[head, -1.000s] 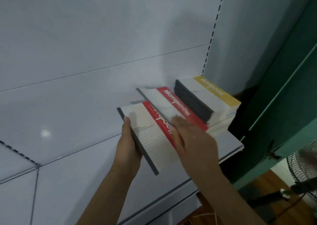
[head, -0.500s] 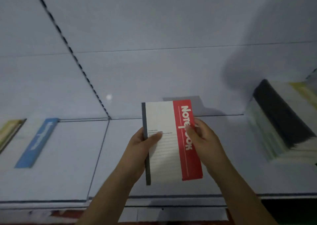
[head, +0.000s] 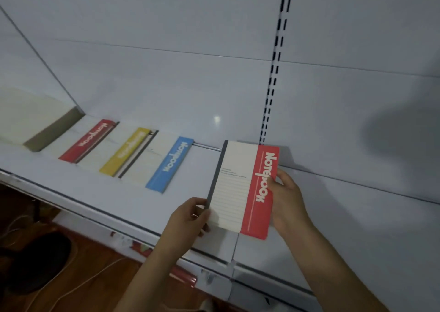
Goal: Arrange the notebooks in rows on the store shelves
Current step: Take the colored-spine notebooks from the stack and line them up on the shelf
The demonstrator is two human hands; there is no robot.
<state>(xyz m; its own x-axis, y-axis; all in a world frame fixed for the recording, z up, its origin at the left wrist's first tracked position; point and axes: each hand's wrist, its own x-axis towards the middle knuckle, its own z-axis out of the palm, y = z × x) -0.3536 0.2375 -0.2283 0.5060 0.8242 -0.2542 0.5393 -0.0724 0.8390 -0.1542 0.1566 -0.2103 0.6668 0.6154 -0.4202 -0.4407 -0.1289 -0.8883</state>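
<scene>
Notebook (head: 242, 188) with the red band sits between your two hands, just above the shelf (head: 119, 200), right of the blue notebook (head: 170, 164). Your left hand (head: 188, 219) pinches its dark spine corner; your right hand (head: 285, 197) grips the red edge. It looks light, thin and bendy, so hold both long edges.

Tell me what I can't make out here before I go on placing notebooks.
Head view only:
- Leftmost item in the row: blurred, its left side cut by the frame edge.
- Small print on the held red notebook: too small.
- Left hand fingers under the held red notebook: hidden by it.
- Floor clutter beneath the shelf: too dark.
</scene>
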